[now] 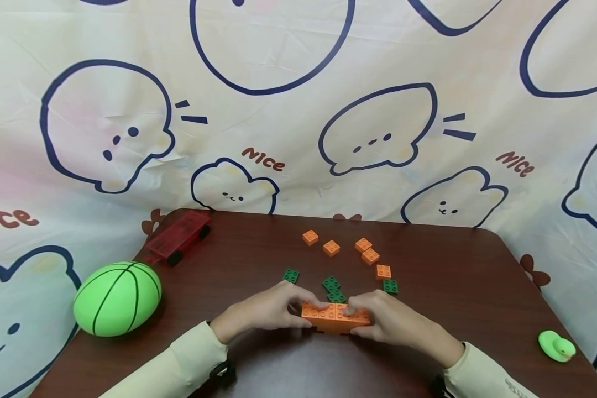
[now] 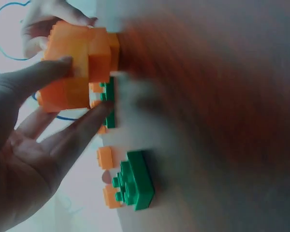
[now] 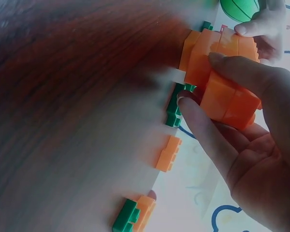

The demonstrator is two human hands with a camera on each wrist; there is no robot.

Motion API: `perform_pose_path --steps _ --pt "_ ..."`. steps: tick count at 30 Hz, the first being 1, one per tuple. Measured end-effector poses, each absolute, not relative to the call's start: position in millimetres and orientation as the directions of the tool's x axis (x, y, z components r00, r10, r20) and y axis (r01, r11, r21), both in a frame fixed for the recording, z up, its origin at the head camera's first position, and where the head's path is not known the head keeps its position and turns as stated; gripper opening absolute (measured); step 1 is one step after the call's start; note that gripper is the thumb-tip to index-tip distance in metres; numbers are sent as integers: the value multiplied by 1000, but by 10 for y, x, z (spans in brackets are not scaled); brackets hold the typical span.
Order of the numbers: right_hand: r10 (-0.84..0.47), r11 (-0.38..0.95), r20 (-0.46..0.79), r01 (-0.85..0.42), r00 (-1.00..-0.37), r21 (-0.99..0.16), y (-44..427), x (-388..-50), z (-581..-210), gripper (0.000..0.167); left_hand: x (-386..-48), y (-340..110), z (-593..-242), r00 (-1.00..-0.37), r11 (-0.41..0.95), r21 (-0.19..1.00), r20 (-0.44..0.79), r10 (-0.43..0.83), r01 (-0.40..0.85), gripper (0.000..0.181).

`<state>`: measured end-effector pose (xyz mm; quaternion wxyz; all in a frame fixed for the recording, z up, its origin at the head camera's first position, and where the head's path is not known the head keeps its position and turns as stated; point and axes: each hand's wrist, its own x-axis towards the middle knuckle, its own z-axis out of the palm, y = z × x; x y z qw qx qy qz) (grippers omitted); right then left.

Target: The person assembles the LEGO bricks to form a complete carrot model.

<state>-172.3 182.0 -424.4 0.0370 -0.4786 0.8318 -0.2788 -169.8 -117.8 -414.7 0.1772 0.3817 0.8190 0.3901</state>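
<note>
Both hands hold one built-up piece of orange toy building bricks [image 1: 332, 321] near the middle of the table. My left hand [image 1: 278, 307] grips its left end, thumb on the near side in the left wrist view, where the joined bricks [image 2: 72, 92] show in stacked layers. At the other end my right hand [image 1: 385, 318] grips the piece; its thumb presses the bricks [image 3: 224, 99] in the right wrist view. Just beyond the hands lie several loose green bricks, among them one on the left [image 1: 291, 275] and one on the right [image 1: 390, 286].
Farther back are several loose orange bricks, one at the left [image 1: 310, 237] and one nearer [image 1: 383, 271]. A red toy vehicle [image 1: 181, 235] and a green ball [image 1: 118, 299] stand at the left. A green toy duck [image 1: 556, 346] sits near the table's right edge.
</note>
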Motion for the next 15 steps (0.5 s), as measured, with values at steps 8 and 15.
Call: perform_pose_path --steps 8,15 --pt "-817 393 196 -771 -543 -501 1796 -1713 -4213 27 -1678 -1169 -4087 -649 455 738 -31 760 498 34" --pt "-802 457 151 -755 -578 -470 1828 -1693 -4209 28 -1655 -1133 -4122 -664 447 740 0 748 503 35"
